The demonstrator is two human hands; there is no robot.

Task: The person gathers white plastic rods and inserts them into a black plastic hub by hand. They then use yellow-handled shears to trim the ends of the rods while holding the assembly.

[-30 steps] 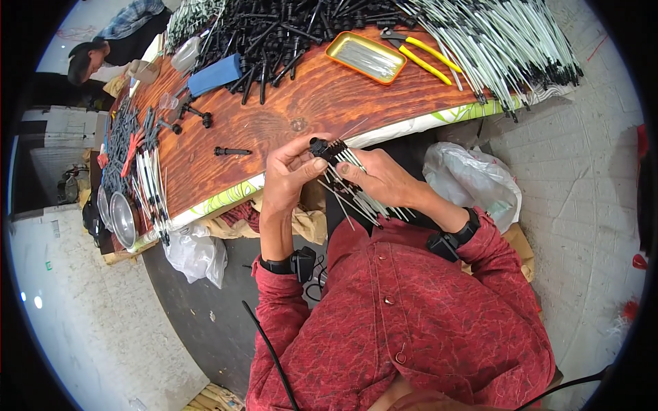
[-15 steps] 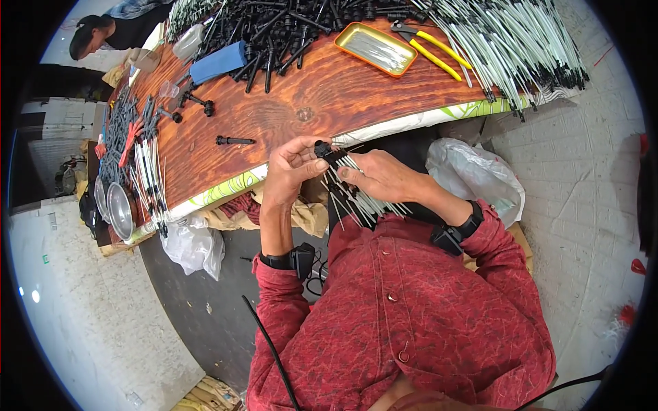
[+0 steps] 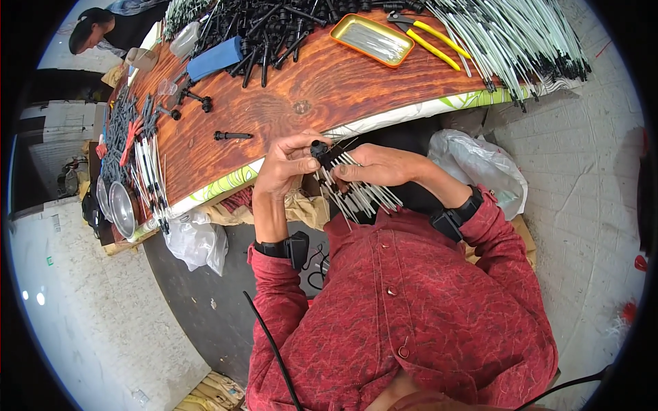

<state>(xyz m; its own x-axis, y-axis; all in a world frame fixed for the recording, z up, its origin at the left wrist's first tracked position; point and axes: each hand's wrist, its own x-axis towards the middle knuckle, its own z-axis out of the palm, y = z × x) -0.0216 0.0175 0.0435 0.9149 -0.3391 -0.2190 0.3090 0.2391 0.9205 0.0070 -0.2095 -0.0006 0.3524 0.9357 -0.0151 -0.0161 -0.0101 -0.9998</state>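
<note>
Just past the table's near edge, over my lap, both hands work close together. My left hand point(image 3: 279, 168) pinches a black plastic fitting point(image 3: 319, 148) with a round head between thumb and fingers. My right hand point(image 3: 387, 166) is closed round a bundle of thin white rods with black ends point(image 3: 367, 196), which fan out below the palm toward my shirt. The fitting sits right beside the rods' upper ends; whether a rod is inside it cannot be made out. My right fingertips are partly hidden behind the bundle.
On the wooden table point(image 3: 274, 113) lie a single black fitting point(image 3: 233, 135), a heap of black fittings point(image 3: 264, 41), a yellow tray point(image 3: 373, 40) of thin pins, yellow-handled pliers point(image 3: 435, 46) and piled white rods point(image 3: 514, 44). Another person point(image 3: 92, 31) is at the far left.
My left hand has shifted slightly left with the fitting, whose round head now shows more from above. The right hand still grips the bundle, and the whole view has moved a little.
</note>
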